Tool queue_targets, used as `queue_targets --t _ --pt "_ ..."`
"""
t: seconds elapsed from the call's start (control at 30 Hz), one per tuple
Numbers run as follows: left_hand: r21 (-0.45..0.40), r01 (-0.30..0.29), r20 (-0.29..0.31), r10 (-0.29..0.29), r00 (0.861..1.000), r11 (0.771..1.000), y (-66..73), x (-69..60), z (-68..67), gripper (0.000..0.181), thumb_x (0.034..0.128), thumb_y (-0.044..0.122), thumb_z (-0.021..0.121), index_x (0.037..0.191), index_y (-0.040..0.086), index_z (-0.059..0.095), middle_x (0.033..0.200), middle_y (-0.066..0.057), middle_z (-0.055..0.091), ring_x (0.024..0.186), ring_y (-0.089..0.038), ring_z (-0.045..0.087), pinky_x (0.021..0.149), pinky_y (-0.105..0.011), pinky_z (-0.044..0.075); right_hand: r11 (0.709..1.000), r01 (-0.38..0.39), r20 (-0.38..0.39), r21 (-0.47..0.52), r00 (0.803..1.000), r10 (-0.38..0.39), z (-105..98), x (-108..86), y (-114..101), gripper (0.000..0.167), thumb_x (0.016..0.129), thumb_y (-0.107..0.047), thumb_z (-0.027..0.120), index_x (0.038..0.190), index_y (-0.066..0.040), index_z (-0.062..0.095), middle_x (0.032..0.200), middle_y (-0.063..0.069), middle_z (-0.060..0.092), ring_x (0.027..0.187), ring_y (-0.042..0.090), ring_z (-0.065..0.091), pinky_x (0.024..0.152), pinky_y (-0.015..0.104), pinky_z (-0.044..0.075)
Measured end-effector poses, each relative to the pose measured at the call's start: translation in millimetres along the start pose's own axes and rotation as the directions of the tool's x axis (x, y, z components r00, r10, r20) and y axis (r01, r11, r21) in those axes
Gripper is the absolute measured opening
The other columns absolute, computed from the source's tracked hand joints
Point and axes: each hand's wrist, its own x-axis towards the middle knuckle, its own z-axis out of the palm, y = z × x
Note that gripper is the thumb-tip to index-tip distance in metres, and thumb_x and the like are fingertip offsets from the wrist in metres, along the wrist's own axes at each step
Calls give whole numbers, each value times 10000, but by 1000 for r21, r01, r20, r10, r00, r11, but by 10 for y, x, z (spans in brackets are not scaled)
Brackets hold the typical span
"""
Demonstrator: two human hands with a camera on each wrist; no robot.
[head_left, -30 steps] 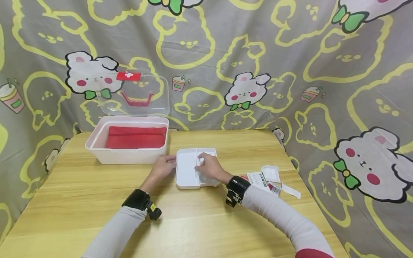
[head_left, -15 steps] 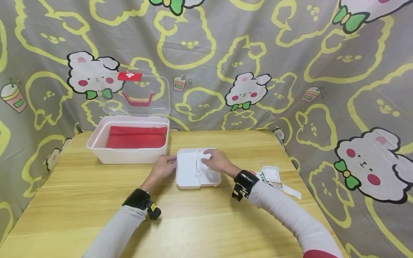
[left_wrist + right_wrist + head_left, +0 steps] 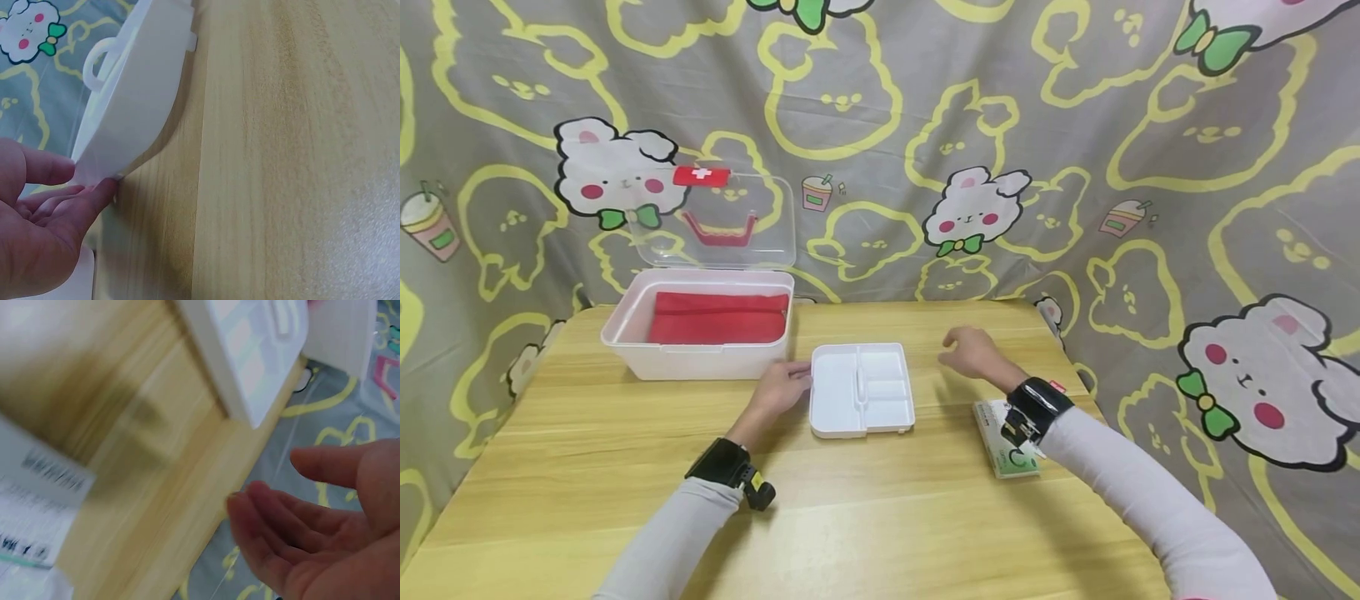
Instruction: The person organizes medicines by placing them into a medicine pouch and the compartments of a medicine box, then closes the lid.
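Note:
A white divided tray [image 3: 838,392] with a raised central handle lies on the table. At its left edge, my left hand [image 3: 778,390] pinches the rim; the left wrist view has the thumb and fingers [image 3: 103,190] on either side of the tray's corner [image 3: 106,150]. To the right of the tray my right hand [image 3: 977,354] is over the table, empty, its fingers loosely bent and parted from the thumb. That hand [image 3: 325,525] is away from the tray [image 3: 234,356] in the right wrist view.
A white box [image 3: 700,362] with its clear lid raised stands back left, a red pouch [image 3: 718,321] inside. Right of the tray lies a white and green packet [image 3: 1011,450], partly under my right wrist. A patterned curtain [image 3: 865,100] hangs behind the table.
My right hand has left the tray's right compartments and moved right, with its forearm now over the small packages. My left hand stays at the tray's edge.

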Motion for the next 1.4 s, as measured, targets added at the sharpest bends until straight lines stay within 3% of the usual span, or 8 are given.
queue_targets --t 0.1,0.23,0.33,0.47,0.6,0.77,1.17,1.4 --pt "-7 2 -2 -2 1000 1000 5 -6 3 424 962 135 577 1347 -38 616 1408 -237 593 1396 -402 473 1173 -521 366 996 -29 83 -83 996 36 -1 -95 132 488 929 -247 655 1255 112 603 1291 298 633 1219 466 590 1059 539 478" --pt "-1 -3 -5 3 1000 1000 6 -4 2 419 964 140 576 1340 -37 623 1413 -239 588 1394 -403 472 1171 -524 366 986 -76 161 -149 982 100 13 -232 266 557 925 -269 692 1276 146 570 1273 323 624 1172 459 614 1002 526 519" --pt "9 -7 -6 7 1000 1000 -2 1 3 418 967 146 572 1338 -38 625 1408 -241 592 1388 -404 479 1168 -526 371 977 -117 190 -177 970 150 23 -329 328 566 917 -285 725 1242 156 579 1173 303 657 1031 393 660 905 495 560" --pt "21 -12 -6 12 1000 1000 -11 3 4 421 967 155 575 1337 -39 625 1404 -240 596 1380 -400 490 1162 -517 381 957 -187 241 -221 941 239 47 -428 384 542 911 -317 746 1190 122 590 1004 197 663 875 283 633 782 433 566" --pt "26 -25 -8 25 1000 999 -18 3 6 419 964 148 577 1330 -49 626 1379 -236 617 1366 -396 511 1149 -510 401 941 -239 277 -240 912 302 117 -474 437 540 924 -350 734 1191 96 589 911 140 635 828 254 630 695 364 554" --pt "10 -31 -6 31 1000 999 -11 -5 6 410 964 137 584 1322 -58 629 1363 -236 629 1356 -388 525 1139 -500 417 930 -270 299 -249 892 339 202 -496 512 543 928 -363 727 1196 92 601 883 125 623 798 241 620 664 335 545" --pt "9 -17 -8 17 1000 1000 -13 15 6 402 980 142 569 1330 -45 629 1386 -232 614 1368 -384 511 1142 -510 411 948 -215 267 -234 924 275 252 -512 539 566 912 -372 740 1153 116 584 873 134 610 772 234 607 656 329 530" --pt "0 -11 -6 11 1000 1000 -16 16 8 405 980 147 579 1334 -43 626 1392 -236 606 1372 -386 504 1151 -506 401 946 -222 253 -236 926 281 311 -456 529 641 923 -390 725 1252 133 555 992 175 624 864 256 593 787 408 561"
